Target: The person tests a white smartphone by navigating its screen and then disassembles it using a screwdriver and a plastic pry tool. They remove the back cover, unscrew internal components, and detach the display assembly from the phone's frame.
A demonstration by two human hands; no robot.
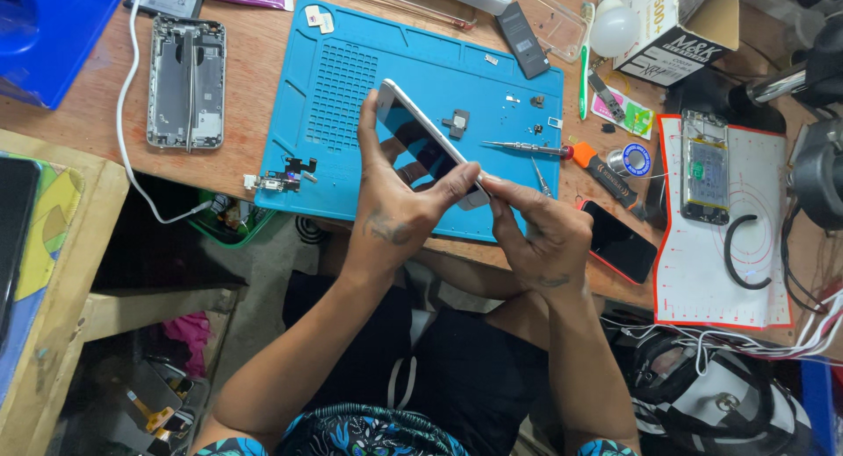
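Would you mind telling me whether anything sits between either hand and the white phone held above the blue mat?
Nothing visible does. The left hand already grips the white phone along its edges, and the right hand pinches its lower corner, above the blue mat.

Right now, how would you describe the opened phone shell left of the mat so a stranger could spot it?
Start at the blue work mat on the wooden bench. Just past its left edge lies the opened phone shell, silver, beside a white cable. Unlike the other phones around, it has no screen, and its bare metal insides show.

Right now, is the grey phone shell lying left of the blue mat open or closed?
Open: the grey phone shell lies face up with no screen, its bare inner frame exposed.
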